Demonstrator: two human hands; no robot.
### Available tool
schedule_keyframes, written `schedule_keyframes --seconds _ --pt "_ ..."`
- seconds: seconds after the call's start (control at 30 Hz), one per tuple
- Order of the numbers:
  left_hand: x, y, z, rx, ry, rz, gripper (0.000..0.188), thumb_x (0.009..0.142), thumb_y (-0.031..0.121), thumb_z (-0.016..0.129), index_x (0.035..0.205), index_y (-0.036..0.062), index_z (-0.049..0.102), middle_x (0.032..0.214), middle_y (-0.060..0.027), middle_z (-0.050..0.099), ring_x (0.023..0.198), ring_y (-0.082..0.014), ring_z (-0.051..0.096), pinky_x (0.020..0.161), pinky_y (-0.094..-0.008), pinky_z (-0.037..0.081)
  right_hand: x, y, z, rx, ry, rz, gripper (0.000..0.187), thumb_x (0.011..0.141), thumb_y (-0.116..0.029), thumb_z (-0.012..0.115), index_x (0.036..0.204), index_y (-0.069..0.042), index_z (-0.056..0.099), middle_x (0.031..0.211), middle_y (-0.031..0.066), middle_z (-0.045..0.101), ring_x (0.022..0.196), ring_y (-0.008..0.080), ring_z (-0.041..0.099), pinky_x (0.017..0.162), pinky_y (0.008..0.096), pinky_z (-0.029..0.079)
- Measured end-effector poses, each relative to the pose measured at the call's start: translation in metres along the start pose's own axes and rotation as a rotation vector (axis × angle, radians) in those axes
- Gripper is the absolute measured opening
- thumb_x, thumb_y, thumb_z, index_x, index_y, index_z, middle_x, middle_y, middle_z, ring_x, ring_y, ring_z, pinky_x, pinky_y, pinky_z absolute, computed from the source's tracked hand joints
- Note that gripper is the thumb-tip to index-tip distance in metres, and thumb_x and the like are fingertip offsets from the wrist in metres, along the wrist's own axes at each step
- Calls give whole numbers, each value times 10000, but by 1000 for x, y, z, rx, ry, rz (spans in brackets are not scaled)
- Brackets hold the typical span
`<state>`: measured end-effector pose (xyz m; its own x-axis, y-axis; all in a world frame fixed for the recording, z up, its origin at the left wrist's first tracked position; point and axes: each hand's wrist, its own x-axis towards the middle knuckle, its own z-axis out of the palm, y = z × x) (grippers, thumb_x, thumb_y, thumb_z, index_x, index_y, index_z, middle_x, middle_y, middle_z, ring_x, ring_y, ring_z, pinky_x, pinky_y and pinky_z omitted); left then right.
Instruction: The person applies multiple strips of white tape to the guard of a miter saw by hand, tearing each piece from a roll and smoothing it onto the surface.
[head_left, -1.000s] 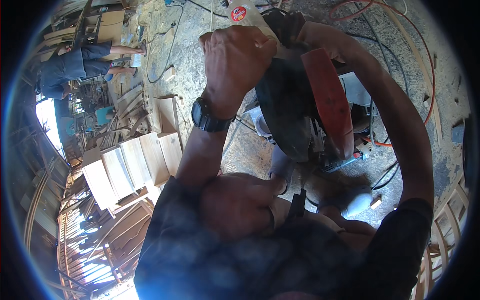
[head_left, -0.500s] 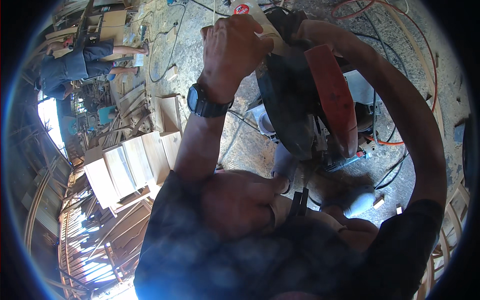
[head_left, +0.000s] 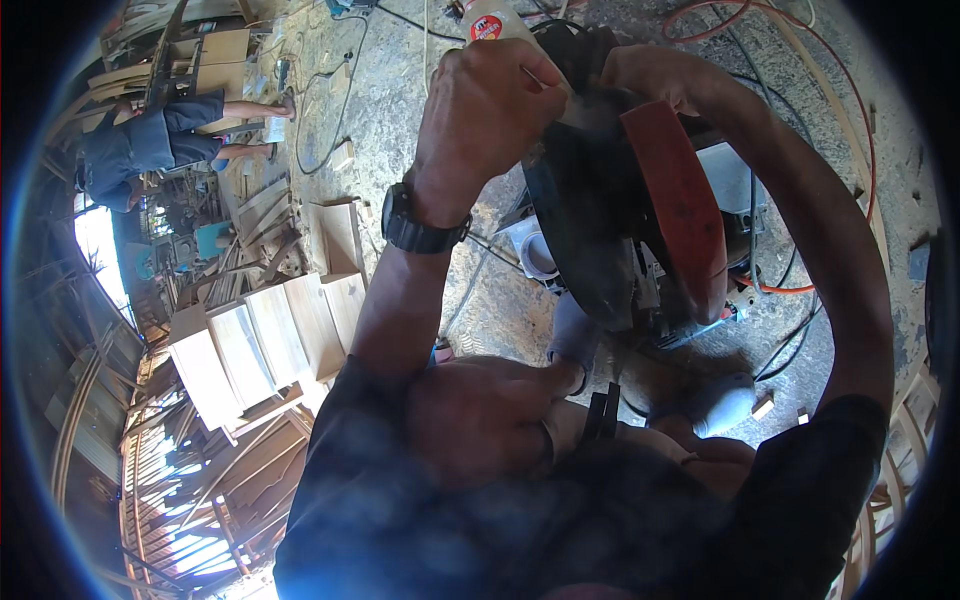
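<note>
My left hand (head_left: 490, 105), with a black watch (head_left: 420, 224) at the wrist, is closed at the far end of a machine. Its fingers are curled, and what they hold is hidden. Just beyond lies a pale bottle-like container (head_left: 512, 28) with a red round label, partly covered by the hand. The machine has a red curved guard (head_left: 678, 205) beside a dark curved one (head_left: 580, 225). My right hand (head_left: 650, 80) reaches round the right side to a black part (head_left: 580, 52) at the machine's far end. Its fingers are mostly hidden.
Pale wooden boxes or drawers (head_left: 265, 340) stand at left, with scrap timber around them. Another person (head_left: 150, 135) is bent over at the far left. An orange hose (head_left: 868, 120) and dark cables (head_left: 350, 110) cross the stained floor. Small wood blocks (head_left: 343, 156) lie about.
My left hand has shifted slightly right, toward the machine, and its fingers look more tightly curled. The whole view has moved a little. My right hand stays at the machine's far end.
</note>
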<state>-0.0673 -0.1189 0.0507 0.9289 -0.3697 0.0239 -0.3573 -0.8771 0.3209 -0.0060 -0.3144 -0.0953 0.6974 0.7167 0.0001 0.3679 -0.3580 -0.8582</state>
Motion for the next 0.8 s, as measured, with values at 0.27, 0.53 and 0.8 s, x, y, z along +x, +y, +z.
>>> schedule_keyframes --seconds 0.27,0.53,0.8 --pt "7 9 -4 178 -69 -48 300 767 240 762 979 36 702 779 -113 712 735 -209 706 687 -327 535 1 6 5 41 18 -139 307 789 -151 658 1021 40 723 888 173 717 731 236 673 653 365 532" --pt "16 -7 -11 159 -190 -121 386 745 276 761 1004 5 672 765 -125 670 711 -230 670 702 -338 523 11 -1 6 -208 -57 -56 322 799 -144 716 1089 -7 689 1051 174 664 1004 282 654 843 355 499" --pt "15 -13 -15 57 -232 -160 438 798 362 782 1000 -11 672 729 -78 645 668 -154 628 625 -299 484 24 51 28 65 112 -322 277 827 -87 679 1094 -12 672 1057 147 647 1013 256 635 873 334 483"
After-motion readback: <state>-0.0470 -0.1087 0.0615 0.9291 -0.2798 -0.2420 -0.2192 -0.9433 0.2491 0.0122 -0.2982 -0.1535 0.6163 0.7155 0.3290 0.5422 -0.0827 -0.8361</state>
